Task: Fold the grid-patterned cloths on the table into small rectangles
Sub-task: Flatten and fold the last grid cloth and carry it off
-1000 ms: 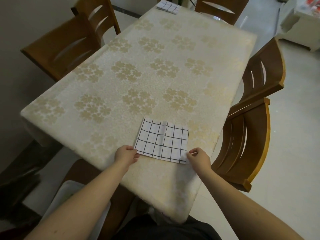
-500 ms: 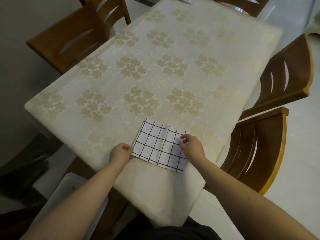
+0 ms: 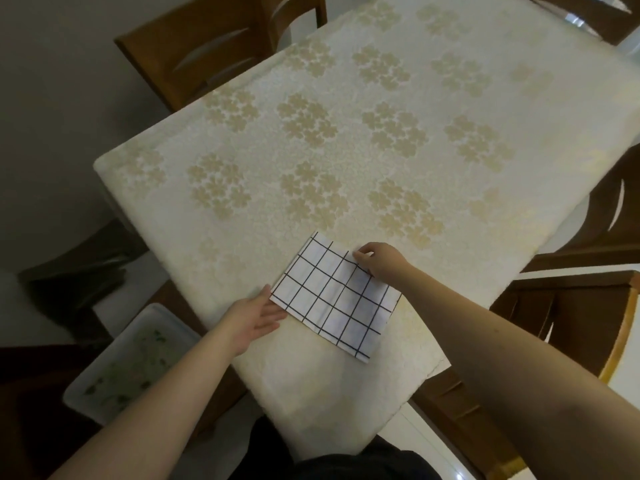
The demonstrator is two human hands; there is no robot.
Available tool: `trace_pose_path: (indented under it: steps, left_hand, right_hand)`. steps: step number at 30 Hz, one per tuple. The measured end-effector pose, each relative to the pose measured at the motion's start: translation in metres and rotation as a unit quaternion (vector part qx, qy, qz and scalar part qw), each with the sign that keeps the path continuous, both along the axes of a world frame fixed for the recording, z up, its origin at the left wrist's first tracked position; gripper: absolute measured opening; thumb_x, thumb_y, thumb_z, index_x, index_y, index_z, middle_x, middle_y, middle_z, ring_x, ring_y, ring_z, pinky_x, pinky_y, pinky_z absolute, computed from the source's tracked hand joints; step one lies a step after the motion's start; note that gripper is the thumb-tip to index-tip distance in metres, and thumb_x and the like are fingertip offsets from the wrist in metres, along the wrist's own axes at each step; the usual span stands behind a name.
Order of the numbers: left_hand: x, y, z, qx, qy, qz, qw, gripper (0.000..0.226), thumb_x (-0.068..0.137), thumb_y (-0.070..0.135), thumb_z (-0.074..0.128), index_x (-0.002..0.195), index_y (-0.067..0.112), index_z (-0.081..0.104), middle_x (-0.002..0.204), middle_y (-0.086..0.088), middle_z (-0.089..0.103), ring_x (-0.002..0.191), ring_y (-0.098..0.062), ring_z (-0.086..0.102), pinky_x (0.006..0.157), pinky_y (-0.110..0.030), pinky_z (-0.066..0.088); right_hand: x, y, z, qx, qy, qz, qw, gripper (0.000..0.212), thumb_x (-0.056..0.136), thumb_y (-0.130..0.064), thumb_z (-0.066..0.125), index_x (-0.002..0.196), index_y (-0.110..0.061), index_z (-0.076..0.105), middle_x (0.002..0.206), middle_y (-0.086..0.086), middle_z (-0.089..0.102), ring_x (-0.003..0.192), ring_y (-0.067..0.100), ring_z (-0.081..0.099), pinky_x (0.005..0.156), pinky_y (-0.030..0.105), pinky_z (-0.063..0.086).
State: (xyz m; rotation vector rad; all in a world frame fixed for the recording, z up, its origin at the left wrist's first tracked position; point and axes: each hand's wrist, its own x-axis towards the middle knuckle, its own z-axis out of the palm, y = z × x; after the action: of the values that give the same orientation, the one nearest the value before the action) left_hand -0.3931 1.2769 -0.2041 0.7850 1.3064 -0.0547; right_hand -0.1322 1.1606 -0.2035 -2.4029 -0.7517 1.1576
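Right hand (image 3: 382,260) grip pinches grid cloth (image 3: 334,296) far edge; left hand (image 3: 254,318) flat, fingers spread, beside it.

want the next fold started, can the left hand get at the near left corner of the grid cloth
Probably yes: the left hand already lies flat beside the grid cloth, fingertips at that corner, nothing between them.

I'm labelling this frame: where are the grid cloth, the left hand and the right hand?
grid cloth (image 3: 332,299): head view, middle of its top layer.
left hand (image 3: 254,318): head view, back of the hand.
right hand (image 3: 381,259): head view, back of the hand.
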Motion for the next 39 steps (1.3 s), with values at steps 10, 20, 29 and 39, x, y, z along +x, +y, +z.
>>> trace_pose_path:
  steps: [10,20,29,39]
  left_hand:
    - [-0.002,-0.059,-0.011,-0.011,-0.046,-0.014,0.999,0.014,0.092,0.012,0.064,0.105,0.006,0.063,0.104,-0.011,0.068,0.075,-0.018,0.073,0.066,-0.027,0.057]
    - [0.017,-0.05,-0.003,0.034,-0.022,0.024,0.999,0.022,0.1,0.024,0.052,0.121,0.018,0.051,0.103,-0.011,0.061,0.055,-0.014,0.059,0.059,-0.031,0.054]
    - [0.01,-0.063,-0.004,0.013,-0.016,-0.082,0.996,0.025,0.096,0.02,0.061,0.119,0.012,0.057,0.1,-0.004,0.064,0.069,-0.012,0.065,0.059,-0.024,0.049]
    - [0.025,-0.039,0.019,0.074,-0.029,-0.096,0.992,0.016,0.095,0.022,0.062,0.081,0.015,0.062,0.06,0.0,0.048,0.047,-0.009,0.04,0.048,-0.024,0.039]
  right_hand:
    - [0.011,-0.001,0.005,-0.068,0.042,0.063,0.995,0.038,0.091,-0.042,0.062,0.079,-0.006,0.057,0.062,0.005,0.045,0.053,0.017,0.042,0.049,0.025,0.034]
    - [0.009,-0.051,-0.002,-0.043,0.071,-0.009,0.997,0.047,0.084,-0.047,0.069,0.059,-0.011,0.05,0.053,0.003,0.049,0.047,0.016,0.043,0.051,0.025,0.038]
    - [-0.006,-0.082,-0.002,0.049,0.194,-0.148,0.969,0.033,0.09,-0.031,0.067,0.065,-0.01,0.06,0.046,-0.003,0.051,0.037,0.01,0.042,0.04,0.02,0.035]
    - [-0.018,-0.088,0.03,0.138,0.265,-0.267,0.916,0.033,0.091,-0.037,0.063,0.097,-0.004,0.068,0.086,0.011,0.072,0.066,0.014,0.066,0.06,0.024,0.054]
